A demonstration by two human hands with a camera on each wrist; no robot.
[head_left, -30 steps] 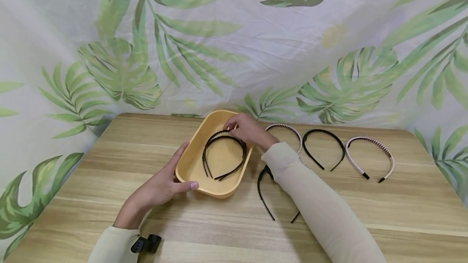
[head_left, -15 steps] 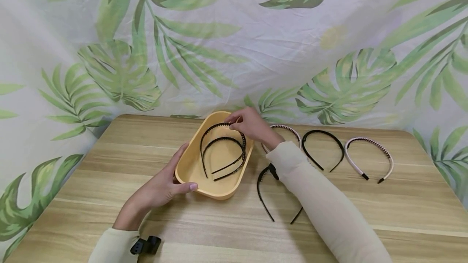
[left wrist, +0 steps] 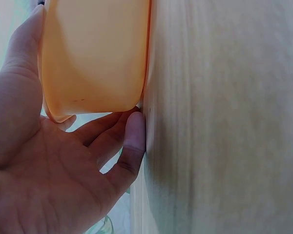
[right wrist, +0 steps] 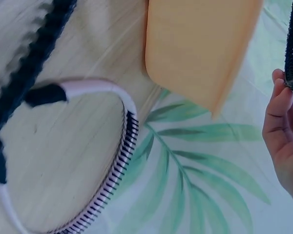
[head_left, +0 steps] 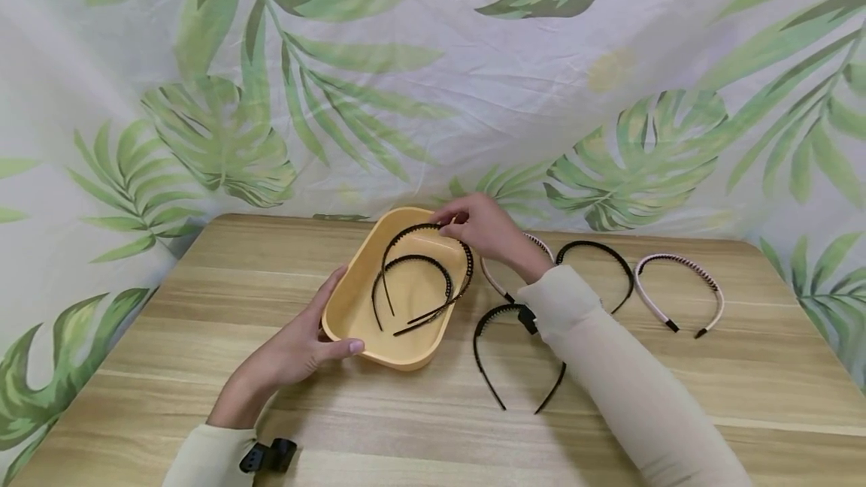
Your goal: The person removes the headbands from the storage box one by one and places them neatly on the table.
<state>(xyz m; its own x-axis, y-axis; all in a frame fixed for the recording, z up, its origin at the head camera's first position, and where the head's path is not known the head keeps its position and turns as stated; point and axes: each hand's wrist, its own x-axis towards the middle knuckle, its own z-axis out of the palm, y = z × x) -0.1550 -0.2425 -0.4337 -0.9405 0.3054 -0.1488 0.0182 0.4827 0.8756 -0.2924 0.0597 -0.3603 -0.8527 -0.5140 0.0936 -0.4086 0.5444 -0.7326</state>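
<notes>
My left hand (head_left: 298, 346) grips the near left corner of a yellow plastic box (head_left: 350, 305), its thumb on the front rim and fingers along the outer side. The left wrist view shows the box wall (left wrist: 97, 53) beside the palm. Over the box's far right rim, my right hand (head_left: 489, 229) pinches the top of a black toothed headband (head_left: 407, 231), raised with its ends hanging over the box. The right wrist view also has the pinched headband (right wrist: 292, 44) at its right edge. A second black headband (head_left: 413, 256) lies inside the box.
Right of the box, a black headband (head_left: 482, 363) lies in front, partly under the right forearm. Behind it are a pink-and-black headband (head_left: 494, 280), partly hidden by the hand, another black headband (head_left: 595, 244), and a pink one (head_left: 683, 258). A leaf-print cloth (head_left: 379, 96) hangs behind the table.
My right hand has moved right and slightly up, drawing its headband apart from the one left in the box. My left hand keeps its hold on the box.
</notes>
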